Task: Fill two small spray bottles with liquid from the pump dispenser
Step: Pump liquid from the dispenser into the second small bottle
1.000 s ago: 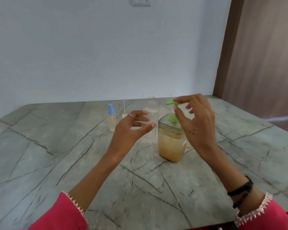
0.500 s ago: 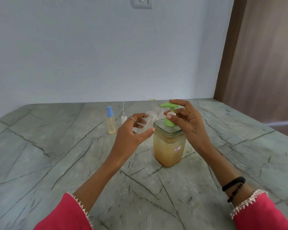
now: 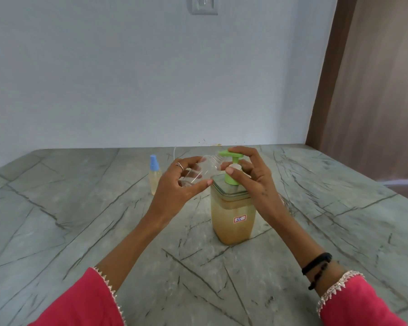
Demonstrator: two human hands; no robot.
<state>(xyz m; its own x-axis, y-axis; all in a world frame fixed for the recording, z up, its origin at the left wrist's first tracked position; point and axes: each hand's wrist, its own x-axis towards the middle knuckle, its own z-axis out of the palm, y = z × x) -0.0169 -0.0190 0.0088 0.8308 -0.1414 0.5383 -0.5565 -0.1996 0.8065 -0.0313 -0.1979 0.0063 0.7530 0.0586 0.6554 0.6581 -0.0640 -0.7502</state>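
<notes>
Tilting clear bottle in left hand, apparently beneath pump spout.

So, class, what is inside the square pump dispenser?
The pump dispenser holds cloudy amber liquid, nearly to its lid. The right hand hides its far upper corner.

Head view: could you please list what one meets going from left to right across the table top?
Capped spray bottle → left hand holding the empty clear bottle → pump dispenser → right hand on the green pump.
</notes>
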